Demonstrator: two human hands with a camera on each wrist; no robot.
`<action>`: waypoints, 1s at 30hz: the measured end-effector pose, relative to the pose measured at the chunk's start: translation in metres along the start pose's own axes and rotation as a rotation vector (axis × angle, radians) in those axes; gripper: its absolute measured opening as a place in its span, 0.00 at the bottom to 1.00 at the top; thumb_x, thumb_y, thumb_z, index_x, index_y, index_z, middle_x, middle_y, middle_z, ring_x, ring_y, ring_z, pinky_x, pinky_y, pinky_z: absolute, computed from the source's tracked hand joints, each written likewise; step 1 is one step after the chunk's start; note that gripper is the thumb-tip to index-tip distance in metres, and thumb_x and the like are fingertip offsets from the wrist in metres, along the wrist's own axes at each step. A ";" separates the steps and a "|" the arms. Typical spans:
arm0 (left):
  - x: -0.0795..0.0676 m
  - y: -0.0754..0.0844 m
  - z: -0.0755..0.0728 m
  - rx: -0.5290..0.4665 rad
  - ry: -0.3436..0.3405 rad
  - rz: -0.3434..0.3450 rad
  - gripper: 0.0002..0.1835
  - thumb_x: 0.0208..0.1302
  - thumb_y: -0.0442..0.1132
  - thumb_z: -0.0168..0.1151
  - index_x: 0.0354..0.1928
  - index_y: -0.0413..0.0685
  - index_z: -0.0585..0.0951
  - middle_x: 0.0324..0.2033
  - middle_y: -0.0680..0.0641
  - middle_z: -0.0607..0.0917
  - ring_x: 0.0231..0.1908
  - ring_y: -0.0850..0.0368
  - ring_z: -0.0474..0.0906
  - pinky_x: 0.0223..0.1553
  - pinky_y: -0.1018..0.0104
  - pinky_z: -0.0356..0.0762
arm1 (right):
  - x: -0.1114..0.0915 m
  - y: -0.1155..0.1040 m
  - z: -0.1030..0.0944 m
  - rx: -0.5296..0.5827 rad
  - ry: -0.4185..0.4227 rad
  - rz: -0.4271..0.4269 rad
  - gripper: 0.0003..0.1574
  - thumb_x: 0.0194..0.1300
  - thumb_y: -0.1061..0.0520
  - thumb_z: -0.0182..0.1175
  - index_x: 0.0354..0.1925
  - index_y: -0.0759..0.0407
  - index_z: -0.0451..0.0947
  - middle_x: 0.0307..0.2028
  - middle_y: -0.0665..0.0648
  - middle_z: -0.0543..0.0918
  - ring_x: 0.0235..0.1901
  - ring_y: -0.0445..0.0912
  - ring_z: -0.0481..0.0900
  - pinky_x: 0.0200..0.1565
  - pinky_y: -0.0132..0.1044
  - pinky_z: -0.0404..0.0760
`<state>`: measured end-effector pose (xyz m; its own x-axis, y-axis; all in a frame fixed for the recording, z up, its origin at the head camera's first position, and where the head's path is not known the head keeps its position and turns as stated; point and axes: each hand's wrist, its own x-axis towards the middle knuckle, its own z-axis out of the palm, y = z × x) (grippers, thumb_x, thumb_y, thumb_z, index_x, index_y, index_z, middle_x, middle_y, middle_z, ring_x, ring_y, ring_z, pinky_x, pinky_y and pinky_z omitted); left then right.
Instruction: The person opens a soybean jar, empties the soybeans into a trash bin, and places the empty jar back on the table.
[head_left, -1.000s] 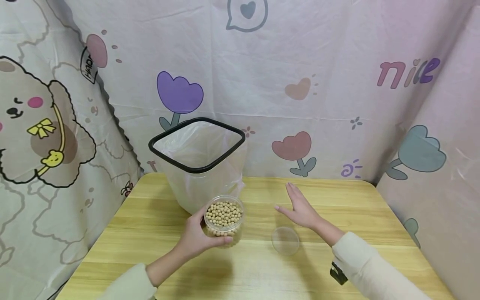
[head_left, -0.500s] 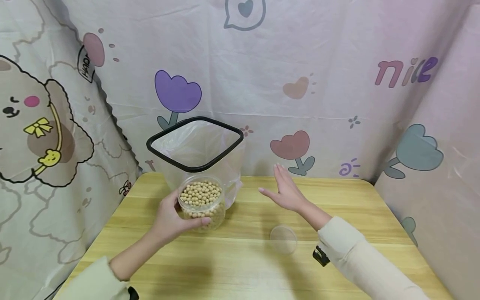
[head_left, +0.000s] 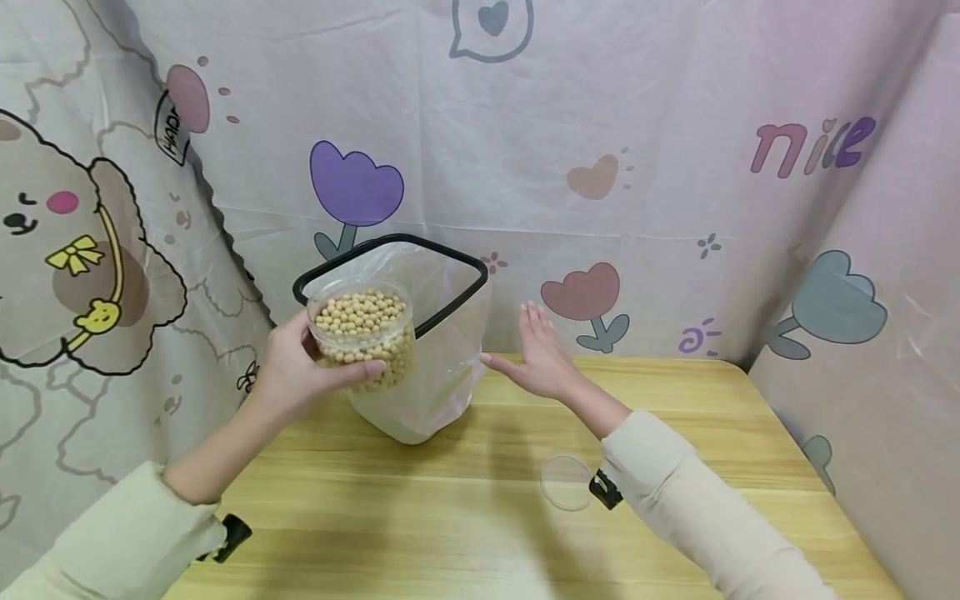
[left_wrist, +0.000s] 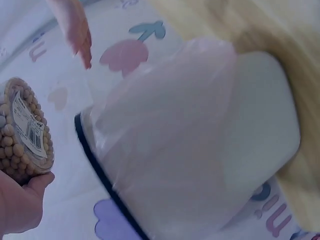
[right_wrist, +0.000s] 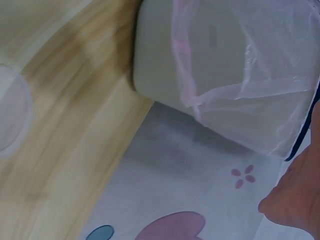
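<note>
My left hand point(head_left: 296, 367) grips a clear round jar point(head_left: 363, 337) filled with pale yellow beans, the thumb across its near side. The jar has no lid on top and is raised at the near left rim of a white trash can point(head_left: 416, 392), overlapping it in the head view. A thin translucent bag lines the can, held by a black rim frame point(head_left: 457, 296). In the left wrist view the jar's base point(left_wrist: 30, 125) shows a barcode label. My right hand point(head_left: 540, 358) hovers right of the can, fingers straight and thumb spread, holding nothing.
A clear round lid point(head_left: 566, 482) lies on the wooden table point(head_left: 450, 517), just left of the right sleeve. Behind the table hangs a printed curtain point(head_left: 660, 100), with more cloth along the left and right sides.
My left hand has lifted the jar up and left, from in front of the trash can to its rim. My right hand has moved left and up toward the can, still holding nothing.
</note>
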<state>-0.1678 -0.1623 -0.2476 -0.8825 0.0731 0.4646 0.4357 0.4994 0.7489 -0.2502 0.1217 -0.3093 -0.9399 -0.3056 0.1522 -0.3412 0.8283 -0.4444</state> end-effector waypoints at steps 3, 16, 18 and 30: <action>0.011 0.003 -0.008 0.013 0.023 0.009 0.37 0.42 0.37 0.74 0.57 0.40 0.71 0.47 0.39 0.80 0.39 0.77 0.74 0.41 0.87 0.73 | 0.005 -0.008 -0.003 -0.006 -0.019 0.018 0.65 0.60 0.28 0.49 0.71 0.67 0.30 0.72 0.64 0.32 0.72 0.54 0.27 0.73 0.47 0.35; 0.056 -0.011 -0.029 0.164 0.092 -0.079 0.37 0.45 0.48 0.73 0.57 0.42 0.72 0.48 0.42 0.79 0.40 0.74 0.71 0.39 0.88 0.68 | 0.031 -0.043 -0.011 -0.055 -0.032 0.033 0.67 0.58 0.24 0.46 0.71 0.63 0.28 0.72 0.62 0.29 0.72 0.52 0.24 0.73 0.45 0.32; 0.061 -0.013 -0.030 0.197 0.098 -0.094 0.38 0.44 0.51 0.73 0.57 0.42 0.72 0.48 0.41 0.79 0.42 0.67 0.73 0.38 0.85 0.69 | 0.035 -0.049 -0.011 -0.053 -0.032 0.041 0.67 0.57 0.24 0.47 0.71 0.63 0.28 0.72 0.62 0.29 0.72 0.52 0.24 0.73 0.44 0.31; 0.083 -0.027 -0.025 0.282 0.078 -0.098 0.40 0.43 0.56 0.72 0.54 0.38 0.71 0.46 0.36 0.78 0.46 0.46 0.75 0.43 0.56 0.74 | 0.054 -0.073 -0.008 -0.092 -0.043 0.057 0.66 0.58 0.24 0.45 0.71 0.67 0.33 0.72 0.65 0.33 0.72 0.54 0.28 0.73 0.45 0.35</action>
<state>-0.2483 -0.1908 -0.2176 -0.8967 -0.0487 0.4399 0.2730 0.7214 0.6365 -0.2764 0.0486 -0.2613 -0.9571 -0.2752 0.0906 -0.2889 0.8839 -0.3677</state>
